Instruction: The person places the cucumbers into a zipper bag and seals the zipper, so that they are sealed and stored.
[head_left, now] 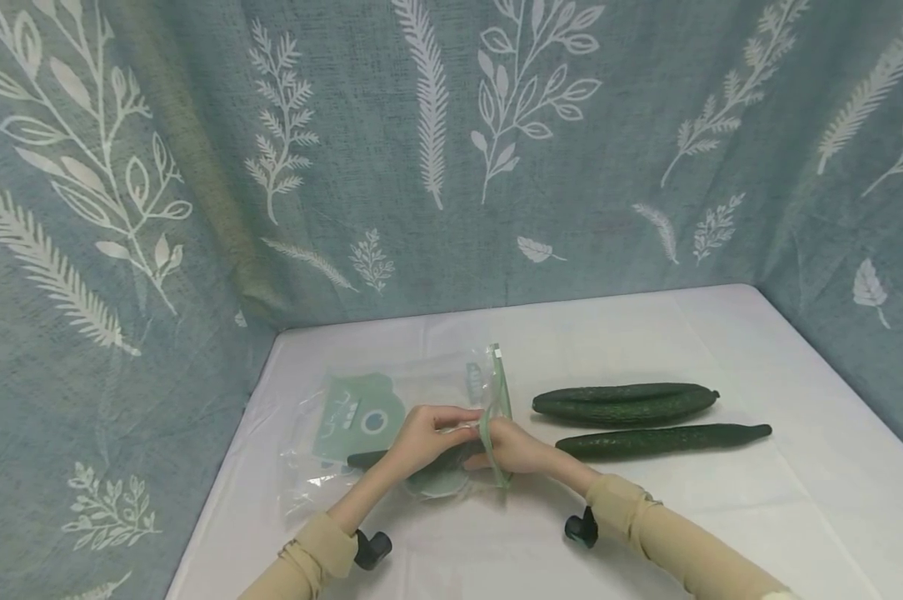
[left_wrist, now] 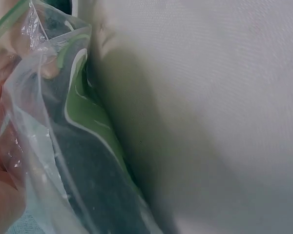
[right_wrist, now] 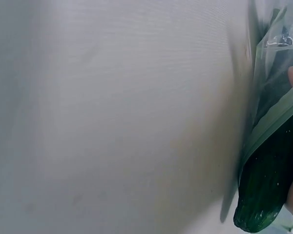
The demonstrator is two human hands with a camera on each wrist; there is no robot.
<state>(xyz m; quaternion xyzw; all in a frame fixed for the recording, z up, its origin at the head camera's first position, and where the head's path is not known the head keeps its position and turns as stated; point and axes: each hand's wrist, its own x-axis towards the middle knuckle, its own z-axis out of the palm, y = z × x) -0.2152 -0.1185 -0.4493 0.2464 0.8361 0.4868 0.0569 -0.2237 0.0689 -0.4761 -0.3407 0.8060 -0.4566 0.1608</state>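
Note:
A clear zip bag (head_left: 376, 383) with a green printed shape lies on the white table, its green-edged mouth facing right. Thumb and fingers of my left hand (head_left: 421, 437) pinch the upper film close to that mouth. My right hand (head_left: 519, 450) reaches through the opening and grips a dark green cucumber (right_wrist: 263, 200). Most of its length is inside the bag, while the near end sticks out past the green edge in the right wrist view. Through the plastic, the left wrist view shows the cucumber (left_wrist: 102, 180) as a dark shape. From the head, my hands partly hide it.
To the right of the bag lie a thicker cucumber (head_left: 624, 403) and a slimmer cucumber (head_left: 661, 442), side by side. A white cloth covers the table (head_left: 766, 517). Blue-green leaf-patterned curtains (head_left: 451, 250) hang behind and at both sides.

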